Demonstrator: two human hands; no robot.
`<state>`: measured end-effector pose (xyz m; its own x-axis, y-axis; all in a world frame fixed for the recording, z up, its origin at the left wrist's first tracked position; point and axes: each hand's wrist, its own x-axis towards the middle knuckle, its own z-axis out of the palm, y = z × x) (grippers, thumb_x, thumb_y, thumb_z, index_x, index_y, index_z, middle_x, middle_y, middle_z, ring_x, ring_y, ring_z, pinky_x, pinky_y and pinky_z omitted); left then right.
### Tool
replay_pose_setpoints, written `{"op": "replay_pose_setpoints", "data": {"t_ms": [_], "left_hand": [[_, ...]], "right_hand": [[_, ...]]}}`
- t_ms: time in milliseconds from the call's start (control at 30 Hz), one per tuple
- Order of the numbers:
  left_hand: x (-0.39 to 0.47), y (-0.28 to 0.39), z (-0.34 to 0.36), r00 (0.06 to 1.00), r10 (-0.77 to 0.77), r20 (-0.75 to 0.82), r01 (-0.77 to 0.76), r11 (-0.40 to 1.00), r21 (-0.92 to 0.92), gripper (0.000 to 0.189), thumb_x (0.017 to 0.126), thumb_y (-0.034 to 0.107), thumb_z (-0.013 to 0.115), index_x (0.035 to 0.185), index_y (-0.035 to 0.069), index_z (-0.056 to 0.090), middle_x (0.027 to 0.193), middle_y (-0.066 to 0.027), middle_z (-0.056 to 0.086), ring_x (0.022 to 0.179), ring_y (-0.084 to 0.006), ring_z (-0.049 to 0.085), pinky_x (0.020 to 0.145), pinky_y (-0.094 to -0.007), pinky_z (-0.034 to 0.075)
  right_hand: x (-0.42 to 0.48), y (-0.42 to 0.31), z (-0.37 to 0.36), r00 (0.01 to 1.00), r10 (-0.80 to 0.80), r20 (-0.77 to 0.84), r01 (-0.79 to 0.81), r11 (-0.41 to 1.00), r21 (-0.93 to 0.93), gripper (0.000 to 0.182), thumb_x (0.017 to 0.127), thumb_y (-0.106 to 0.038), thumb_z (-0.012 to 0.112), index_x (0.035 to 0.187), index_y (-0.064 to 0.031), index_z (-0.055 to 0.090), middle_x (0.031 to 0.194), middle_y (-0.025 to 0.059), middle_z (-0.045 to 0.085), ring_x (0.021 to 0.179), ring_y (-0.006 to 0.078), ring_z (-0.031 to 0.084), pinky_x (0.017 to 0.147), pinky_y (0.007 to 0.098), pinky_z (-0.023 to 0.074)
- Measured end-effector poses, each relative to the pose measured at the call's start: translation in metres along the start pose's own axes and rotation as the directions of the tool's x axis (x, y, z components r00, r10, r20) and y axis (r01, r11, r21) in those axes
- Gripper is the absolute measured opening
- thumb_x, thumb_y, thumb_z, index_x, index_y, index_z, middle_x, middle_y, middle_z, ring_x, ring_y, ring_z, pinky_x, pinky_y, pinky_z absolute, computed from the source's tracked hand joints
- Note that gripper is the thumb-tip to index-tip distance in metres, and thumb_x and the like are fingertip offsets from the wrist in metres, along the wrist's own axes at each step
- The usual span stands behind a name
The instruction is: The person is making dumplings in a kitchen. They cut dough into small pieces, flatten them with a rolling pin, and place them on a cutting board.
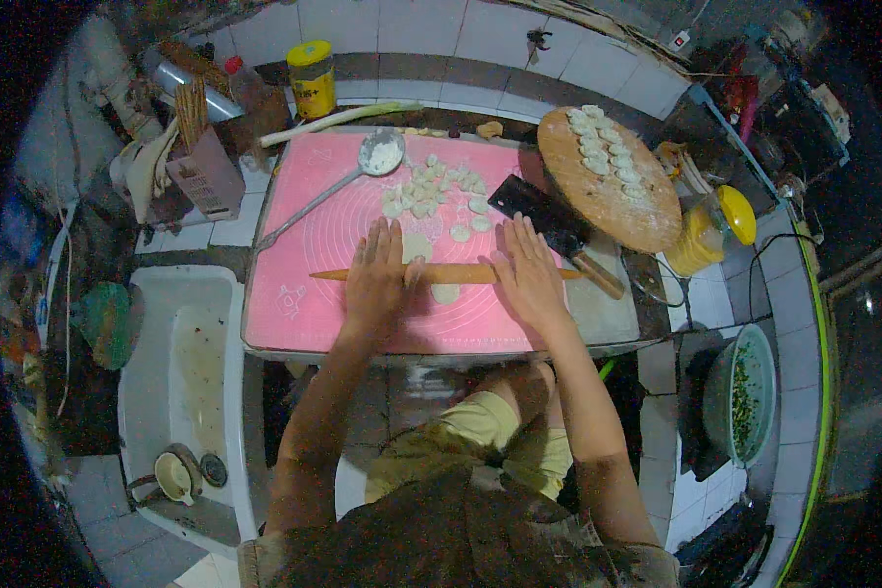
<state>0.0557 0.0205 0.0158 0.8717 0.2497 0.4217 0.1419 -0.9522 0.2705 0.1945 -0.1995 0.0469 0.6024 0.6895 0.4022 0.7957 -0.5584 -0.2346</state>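
My left hand [376, 275] and my right hand [529, 272] lie palm down across a tapered wooden rolling pin [456, 274]. Their fingers stretch forward, not wrapped around it. The pin crosses a pink pastry mat [301, 198] printed with circles. Flattened dough [416, 247] shows just beyond the pin; a small dough disc [446, 294] peeks out on the near side. Farther back lies a cluster of cut dough pieces [430, 184], with a few pressed rounds [461, 233] at its right. Beyond my right fingertips rests a black cleaver [536, 212] with a wooden handle.
A metal ladle [381, 153] of flour lies back left. Rows of dumplings [595, 158] sit on a tilted round wooden board [632, 213] at right. A sink [228, 353] is at left; a bowl of chopped filling [742, 397] stands right. A leek [323, 126] lies behind the mat.
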Motion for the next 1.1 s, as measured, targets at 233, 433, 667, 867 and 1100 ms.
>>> {"op": "replay_pose_setpoints", "data": {"t_ms": [233,433,667,867,1100], "left_hand": [[-0.067,0.006,-0.006,0.998,0.062,0.027,-0.063,0.998,0.009,0.073,0.097,0.042,0.056,0.147,-0.008,0.037,0.151,-0.0311,0.039,0.14,-0.0438,0.041,0.113,-0.0571,0.032],[0.004,-0.013,0.026,0.988,0.074,-0.138,-0.035,0.965,0.261,0.069,0.099,0.038,0.055,0.148,-0.007,0.036,0.149,-0.0305,0.041,0.136,-0.0445,0.044,0.111,-0.0531,0.037],[-0.05,0.011,-0.008,0.999,-0.033,0.003,0.033,0.999,0.002,0.068,0.099,0.041,0.056,0.148,-0.004,0.038,0.151,-0.0242,0.042,0.146,-0.0394,0.034,0.117,-0.0522,0.031],[-0.039,0.049,-0.005,0.956,0.06,-0.287,-0.124,0.97,-0.21,0.038,0.086,0.011,0.069,0.121,0.001,0.059,0.109,-0.015,0.061,0.101,-0.034,0.059,0.091,-0.0489,0.046],[-0.028,0.054,0.036,0.929,0.255,-0.268,-0.342,0.866,-0.365,0.031,0.088,0.005,0.061,0.118,-0.005,0.062,0.112,-0.0187,0.061,0.107,-0.0348,0.058,0.089,-0.0463,0.049]], "right_hand": [[-0.06,-0.029,-0.035,0.967,0.009,0.253,-0.024,0.998,0.057,0.066,0.103,-0.043,0.045,0.153,-0.0008,0.033,0.159,0.0228,0.033,0.148,0.0372,0.029,0.121,0.0492,0.0217],[-0.004,-0.001,0.004,0.998,0.025,0.061,-0.028,0.998,0.049,0.065,0.102,-0.042,0.048,0.148,0.003,0.04,0.155,0.0247,0.038,0.148,0.0386,0.03,0.121,0.0487,0.0219],[-0.056,-0.004,-0.008,0.988,-0.052,0.147,0.032,0.99,0.138,0.047,0.092,-0.03,0.066,0.13,-0.0043,0.057,0.132,0.0172,0.058,0.125,0.0379,0.05,0.106,0.0483,0.0374],[-0.048,-0.004,-0.013,0.996,0.063,-0.055,-0.055,0.989,0.136,0.037,0.087,-0.027,0.071,0.115,-0.0042,0.063,0.108,0.0164,0.061,0.102,0.0377,0.056,0.089,0.047,0.0445],[-0.049,-0.001,-0.032,0.995,0.068,-0.073,-0.054,0.984,0.169,0.041,0.088,-0.027,0.072,0.119,-0.0029,0.063,0.108,0.0173,0.061,0.103,0.0367,0.056,0.092,0.0449,0.0444]]}}
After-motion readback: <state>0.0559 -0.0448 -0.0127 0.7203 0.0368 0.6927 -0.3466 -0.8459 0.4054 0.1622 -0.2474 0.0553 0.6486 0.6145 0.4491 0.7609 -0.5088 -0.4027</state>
